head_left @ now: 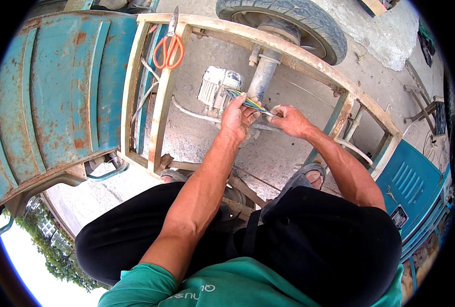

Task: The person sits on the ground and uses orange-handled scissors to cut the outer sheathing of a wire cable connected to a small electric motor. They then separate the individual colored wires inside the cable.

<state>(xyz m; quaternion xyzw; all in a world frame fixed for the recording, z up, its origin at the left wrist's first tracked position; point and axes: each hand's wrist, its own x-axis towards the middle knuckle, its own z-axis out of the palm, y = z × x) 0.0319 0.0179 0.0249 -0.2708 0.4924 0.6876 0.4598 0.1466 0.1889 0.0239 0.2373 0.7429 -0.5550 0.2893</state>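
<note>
A bundle of thin coloured wires (252,104), with yellow, blue and green strands, runs between my two hands. My left hand (236,118) is closed around the bundle, its fingers wrapped about the wires. To the right, my right hand (290,121) pinches the wires' other end between thumb and fingers; the exact tips are hidden. Just behind my left hand is a dusty, finned motor housing (218,87) on a metal axle tube (264,77). Orange-handled scissors (169,51) lie on the rusty frame bar, blades pointing away, out of both hands.
A cream, rusted metal frame (309,50) surrounds the work area. Beyond it stands a wheel with a black tyre (319,30). At left is a ribbed teal cargo bed (58,87); at right, a teal louvred panel (409,179). A grey conduit (194,114) crosses below the motor.
</note>
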